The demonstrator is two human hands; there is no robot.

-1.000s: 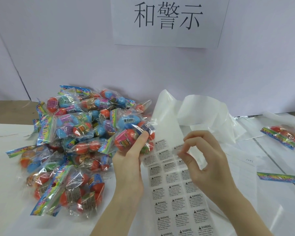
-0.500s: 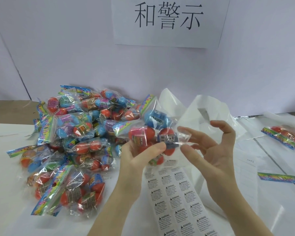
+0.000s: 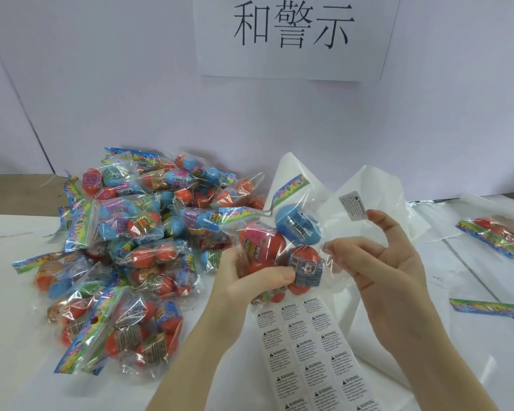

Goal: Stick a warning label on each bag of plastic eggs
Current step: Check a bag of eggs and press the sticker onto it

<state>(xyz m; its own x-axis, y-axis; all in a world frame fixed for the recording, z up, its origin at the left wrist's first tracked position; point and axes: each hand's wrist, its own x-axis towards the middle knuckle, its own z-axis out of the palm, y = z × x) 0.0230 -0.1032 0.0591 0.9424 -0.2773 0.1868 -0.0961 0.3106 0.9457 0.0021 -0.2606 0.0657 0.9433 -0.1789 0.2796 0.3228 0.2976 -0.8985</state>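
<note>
Egg bag (image 3: 279, 241) upright, left hand (image 3: 250, 280) gripping, right hand (image 3: 380, 262) pinching corner, label (image 3: 352, 206) on fingertip.

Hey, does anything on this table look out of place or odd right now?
Yes: a loose rainbow header strip lies alone on the table's right side, with no bag attached. One bag of eggs also sits apart from the main pile.

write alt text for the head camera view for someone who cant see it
A person's left hand grips a clear bag of plastic eggs above a sheet of warning labels, while the right hand pinches the bag's edge with one peeled label stuck to a raised fingertip. A pile of similar bags lies to the left.
</note>
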